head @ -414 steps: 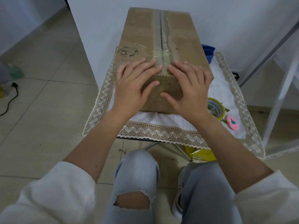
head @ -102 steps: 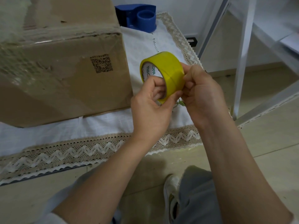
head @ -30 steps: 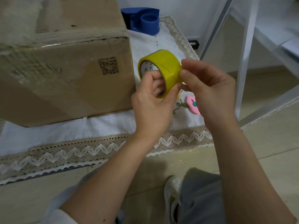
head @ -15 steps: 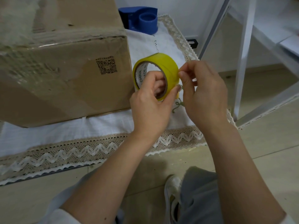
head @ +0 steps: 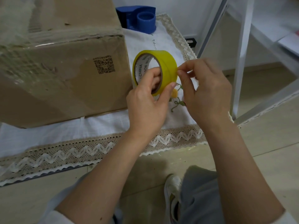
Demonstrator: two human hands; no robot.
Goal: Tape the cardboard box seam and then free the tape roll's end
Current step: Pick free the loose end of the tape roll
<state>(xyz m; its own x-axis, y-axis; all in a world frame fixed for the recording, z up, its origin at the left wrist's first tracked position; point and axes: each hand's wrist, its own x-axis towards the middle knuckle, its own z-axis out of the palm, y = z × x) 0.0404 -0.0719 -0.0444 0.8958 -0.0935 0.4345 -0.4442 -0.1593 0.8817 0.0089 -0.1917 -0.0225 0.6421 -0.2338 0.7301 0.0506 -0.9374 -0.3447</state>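
Yellow tape roll [head: 168, 65] held up off tablecloth [head: 103, 125], just right of cardboard box [head: 61, 81].

L hand [head: 145, 104] clamped on roll: fingers through core, thumb on outer face. R hand [head: 205, 92] pinching w/ thumb + forefinger at roll's right edge; tape end itself too small to make out, can't tell if lifted. Box cut off top + left, top blurred under glossy tape, seam not visible; QR code on near side. Blue dispenser [head: 142, 20] behind, partly hidden by box. Small item under R hand mostly hidden. Embroidery on cloth btwn hands.
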